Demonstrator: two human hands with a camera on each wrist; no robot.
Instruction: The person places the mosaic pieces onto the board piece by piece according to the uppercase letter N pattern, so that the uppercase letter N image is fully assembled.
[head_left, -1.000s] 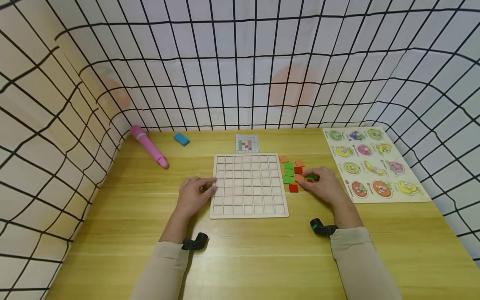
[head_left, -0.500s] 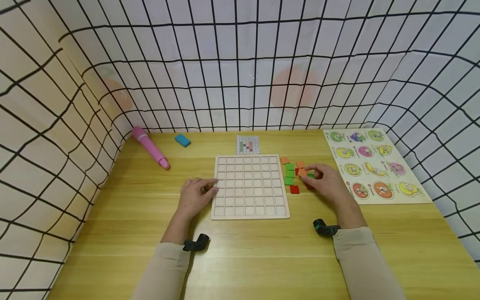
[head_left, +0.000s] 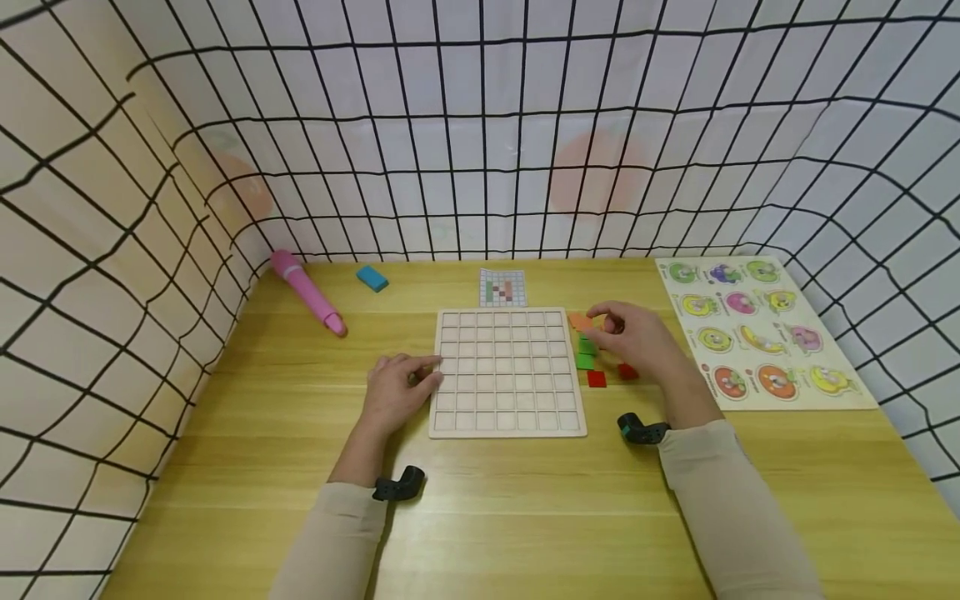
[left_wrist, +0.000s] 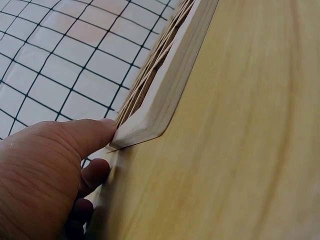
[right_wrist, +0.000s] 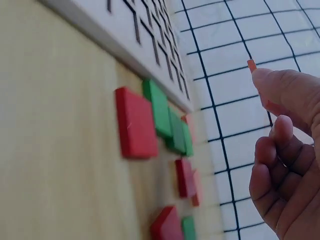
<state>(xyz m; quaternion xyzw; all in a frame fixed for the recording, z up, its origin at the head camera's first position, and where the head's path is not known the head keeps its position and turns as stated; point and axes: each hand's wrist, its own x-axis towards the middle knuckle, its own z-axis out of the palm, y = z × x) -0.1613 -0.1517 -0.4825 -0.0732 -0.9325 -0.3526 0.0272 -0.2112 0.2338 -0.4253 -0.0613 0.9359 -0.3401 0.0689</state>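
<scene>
My left hand [head_left: 397, 387] rests at the left edge of a pale wooden grid board [head_left: 508, 373], thumb and index fingertips touching its side. In the left wrist view, a fingertip meets the board's rim [left_wrist: 150, 117]. My right hand [head_left: 637, 342] pinches a small orange tile [right_wrist: 251, 64] between thumb and index finger, raised above the table just right of the board. Beneath and beside it lie green tiles [head_left: 586, 361] and red tiles [head_left: 596, 379]. The right hand covers part of this group in the head view.
A small printed pattern card [head_left: 503, 288] lies behind the board. At the back left are a pink microphone-shaped object [head_left: 309, 292] and a blue block [head_left: 372, 278]. A fruit puzzle board [head_left: 765, 333] lies at the right. A black-gridded white cloth [head_left: 495, 133] surrounds the table.
My right hand has lifted the orange tile from the group and carried it left and back towards the board's upper right corner. The left hand stays at the board's edge.
</scene>
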